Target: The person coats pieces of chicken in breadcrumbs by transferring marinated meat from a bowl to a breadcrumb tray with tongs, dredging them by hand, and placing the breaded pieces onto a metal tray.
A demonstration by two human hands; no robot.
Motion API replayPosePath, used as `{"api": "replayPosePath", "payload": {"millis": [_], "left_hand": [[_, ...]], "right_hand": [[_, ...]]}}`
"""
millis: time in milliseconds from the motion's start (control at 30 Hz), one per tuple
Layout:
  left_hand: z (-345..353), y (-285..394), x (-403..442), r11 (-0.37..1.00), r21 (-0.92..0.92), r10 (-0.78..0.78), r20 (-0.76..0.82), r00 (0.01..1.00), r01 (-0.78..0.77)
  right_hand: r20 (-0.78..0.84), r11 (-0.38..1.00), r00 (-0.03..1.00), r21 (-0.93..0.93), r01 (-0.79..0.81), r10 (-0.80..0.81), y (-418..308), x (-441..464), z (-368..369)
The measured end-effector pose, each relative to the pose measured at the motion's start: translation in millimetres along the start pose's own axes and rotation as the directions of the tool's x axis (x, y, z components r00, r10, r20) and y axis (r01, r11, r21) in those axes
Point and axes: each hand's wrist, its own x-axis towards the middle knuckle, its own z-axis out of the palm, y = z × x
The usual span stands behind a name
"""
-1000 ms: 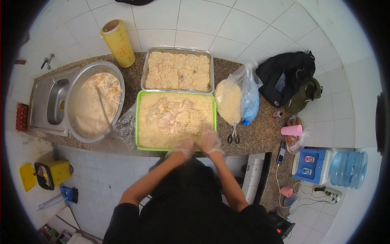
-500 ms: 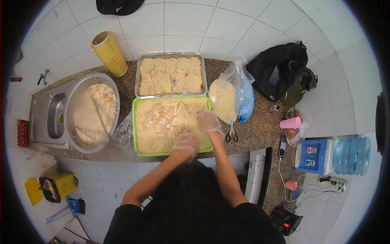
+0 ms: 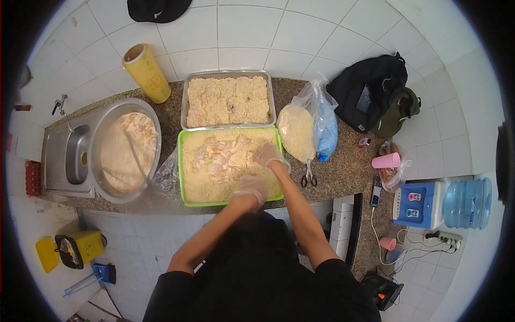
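Observation:
A green tray (image 3: pixel 181 177) holds pale breadcrumbs (image 3: pixel 206 192) with pieces of raw, coated chicken (image 3: pixel 220 158) heaped in the middle. Both hands wear clear plastic gloves. Over the tray's right half, my right hand (image 3: pixel 271 156) rests at the crumbs, its fingers stretched toward the chicken. Lower down, near the front rim, my left hand (image 3: pixel 251 189) lies on the crumbs with fingers extended. Neither hand visibly grips anything; fingertips are partly hidden in the crumbs. Behind stands a metal tray (image 3: pixel 273 102) full of breaded pieces (image 3: pixel 228 99).
Left of the tray are a large metal bowl (image 3: pixel 95 161) of chicken in pale batter, a sink (image 3: pixel 78 155) and a yellow film roll (image 3: pixel 147 75). On the right lie a crumb bag (image 3: pixel 298 131), scissors (image 3: pixel 309 178), a black backpack (image 3: pixel 367 88) and a water dispenser (image 3: pixel 418 204).
My right hand has shifted left from the tray's right side, nearer the chicken. My left hand has moved slightly right and stays low over the crumbs.

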Motion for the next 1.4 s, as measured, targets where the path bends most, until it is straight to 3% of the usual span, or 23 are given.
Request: {"api": "replayPosePath", "payload": {"millis": [67, 133, 233, 333, 433, 533, 567, 667, 733, 767, 833, 867, 933, 967, 1067, 1133, 1167, 1267, 1367, 1400], "left_hand": [[-5.5, -3.9, -14.6, 0.991, -0.128, 0.004, -0.145, 0.989, -0.022], [20.7, -16.4, -14.7, 0.99, -0.129, -0.07, -0.129, 0.989, 0.054], [39.9, -36.7, -23.0, 0.979, -0.144, -0.158, -0.095, 0.983, 0.144], [53.1, -42.1, -28.6, 0.939, -0.276, -0.246, -0.125, 0.961, 0.205], [57.3, -38.2, -30.2, 0.901, -0.348, -0.323, -0.139, 0.936, 0.259], [51.7, -32.6, -20.1, 0.891, -0.337, -0.353, -0.092, 0.931, 0.305], [50.9, -29.7, -15.8, 0.888, -0.332, -0.359, -0.069, 0.931, 0.318], [77.2, -31.5, 11.3, 0.908, -0.405, -0.18, -0.151, 0.972, 0.105], [79.4, -33.6, 18.0, 0.879, -0.46, -0.198, -0.102, 0.975, 0.13], [78.9, -33.4, 20.4, 0.865, -0.482, -0.201, -0.077, 0.977, 0.14], [71.7, -25.6, 16.4, 0.862, -0.491, -0.27, -0.229, 0.935, 0.128], [69.9, -23.6, 13.2, 0.862, -0.492, -0.298, -0.299, 0.906, 0.122], [82.5, -34.1, 24.9, 0.929, -0.364, -0.212, -0.389, 0.896, 0.062], [92.2, -37.7, 30.8, 0.953, -0.3, -0.166, -0.427, 0.889, 0.034], [112.7, -34.4, 43.2, 0.985, -0.017, -0.125, -0.747, 0.653, 0.169], [44.2, -12.0, 22.8, 0.985, -0.112, -0.166, -0.441, 0.882, 0.13], [18.3, -4.8, 14.6, 0.978, -0.162, -0.167, -0.262, 0.95, 0.128], [69.8, -18.9, 45.0, 0.979, -0.131, -0.205, -0.635, 0.745, 0.158], [12.6, -11.3, 15.4, 0.981, -0.176, -0.117, -0.181, 0.976, 0.085], [14.4, -12.3, 11.9, 0.959, -0.263, -0.161, -0.214, 0.964, 0.102]], "right_hand": [[-0.022, 0.998, 0.999, -0.046, 0.042, -0.043, 3.2, -0.2, -21.2], [-0.054, 0.993, 0.993, -0.071, 0.097, -0.101, 10.9, -12.2, -0.9], [0.088, 0.975, 0.979, -0.114, 0.192, -0.183, -3.8, -24.6, -22.3], [0.063, 0.989, 0.987, 0.045, 0.144, -0.147, -24.3, -51.8, -65.3], [-0.144, 0.982, 0.984, 0.139, 0.127, -0.107, -49.6, -87.6, -94.9], [-0.188, 0.972, 0.968, 0.136, 0.193, -0.166, -58.7, -117.0, -97.1], [-0.19, 0.985, 0.977, 0.122, 0.125, -0.101, -56.5, -125.6, -85.1], [-0.19, 0.996, 0.979, 0.059, -0.066, 0.076, -42.5, -135.9, -17.6], [-0.179, 0.981, 0.965, -0.002, -0.195, 0.191, -32.5, -132.9, 30.8], [-0.11, 0.971, 0.967, 0.092, -0.222, 0.231, -17.6, -122.4, 47.7], [0.034, 0.916, 0.955, 0.277, -0.291, 0.293, 8.6, -98.4, 65.6], [-0.001, 0.887, 0.955, 0.371, -0.276, 0.298, 4.7, -99.8, 49.2], [-0.072, 0.81, 0.949, 0.543, -0.221, 0.307, -23.9, -109.4, -21.8], [-0.087, 0.813, 0.964, 0.56, -0.16, 0.25, -29.7, -107.1, -41.8], [-0.219, 0.94, 0.973, 0.34, 0.007, 0.072, -7.8, -76.7, -25.9], [-0.127, 0.968, 0.984, 0.235, -0.09, 0.122, -12.4, -56.9, -36.3], [-0.083, 0.975, 0.986, 0.179, -0.131, 0.148, -18.2, -49.1, -39.8], [-0.055, 0.958, 0.971, 0.184, -0.221, 0.235, -45.7, -36.5, -38.2], [-0.118, 0.994, 0.992, -0.104, 0.025, -0.038, -16.9, 0.6, -11.7], [-0.191, 0.998, 0.98, -0.054, 0.042, -0.051, -17.6, -4.7, -16.4]]}}
